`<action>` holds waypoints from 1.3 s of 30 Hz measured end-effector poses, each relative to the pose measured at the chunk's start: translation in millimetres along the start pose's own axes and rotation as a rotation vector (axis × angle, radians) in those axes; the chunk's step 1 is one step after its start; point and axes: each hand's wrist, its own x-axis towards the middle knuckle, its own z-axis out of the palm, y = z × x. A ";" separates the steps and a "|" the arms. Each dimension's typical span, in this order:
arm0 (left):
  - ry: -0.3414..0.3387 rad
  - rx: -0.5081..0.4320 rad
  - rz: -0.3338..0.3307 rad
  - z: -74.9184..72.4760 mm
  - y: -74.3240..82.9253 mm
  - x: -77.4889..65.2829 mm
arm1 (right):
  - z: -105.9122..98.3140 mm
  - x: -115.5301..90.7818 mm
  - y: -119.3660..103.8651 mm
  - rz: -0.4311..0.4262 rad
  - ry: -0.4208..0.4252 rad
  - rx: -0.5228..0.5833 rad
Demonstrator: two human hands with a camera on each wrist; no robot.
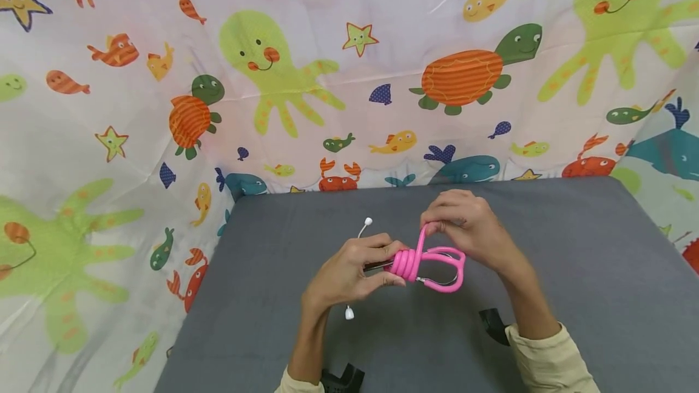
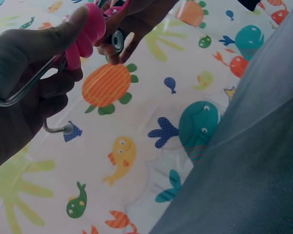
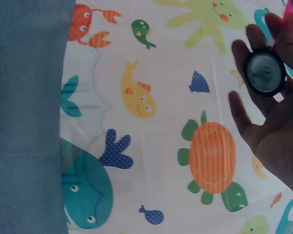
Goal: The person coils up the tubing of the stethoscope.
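Observation:
A pink-tubed stethoscope [image 1: 406,264] is held up above the grey table between both hands. Its tube is wound in several turns around the metal ear tubes, and a pink loop sticks out toward the right. My left hand [image 1: 346,268] grips the coil and metal tubes between thumb and fingers. White ear tips [image 1: 368,221] poke out above and below that hand. With thumb and fingertips, my right hand [image 1: 472,226] pinches the tube where it rises from the coil. In the right wrist view, the round chest piece [image 3: 264,72] sits against the right hand's fingers.
The grey table [image 1: 262,320] spreads beneath the hands. Behind it and at the sides hangs a white cloth [image 1: 317,47] printed with sea animals. Dark straps or mounts [image 1: 494,326] show near both forearms, by the cream sleeves [image 1: 551,359].

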 end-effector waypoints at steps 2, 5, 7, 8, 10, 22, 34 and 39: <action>0.001 -0.011 0.011 -1.1 -0.6 1.1 | 3.3 -0.7 2.5 0.005 0.001 0.053; 0.040 -0.016 0.017 -2.7 -0.5 4.7 | 5.5 -3.8 6.9 0.055 -0.031 0.163; 0.096 -0.015 0.013 -1.9 0.0 4.6 | 9.2 -8.8 6.9 0.109 -0.046 0.179; 0.129 -0.022 0.009 -1.1 0.3 4.4 | 11.4 -11.4 5.3 0.140 -0.044 0.165; 0.194 -0.042 -0.005 1.3 1.4 3.1 | 17.6 -17.2 -1.4 0.207 -0.034 0.127; 0.488 0.035 -0.159 18.1 6.8 8.2 | 41.0 -31.4 -50.5 0.487 0.037 0.104; 0.630 0.223 -0.222 30.6 8.9 17.4 | 61.9 -24.1 -67.7 0.491 0.146 0.029; 0.711 0.399 -0.225 37.4 8.8 23.9 | 65.7 -20.7 -69.7 0.502 0.211 0.047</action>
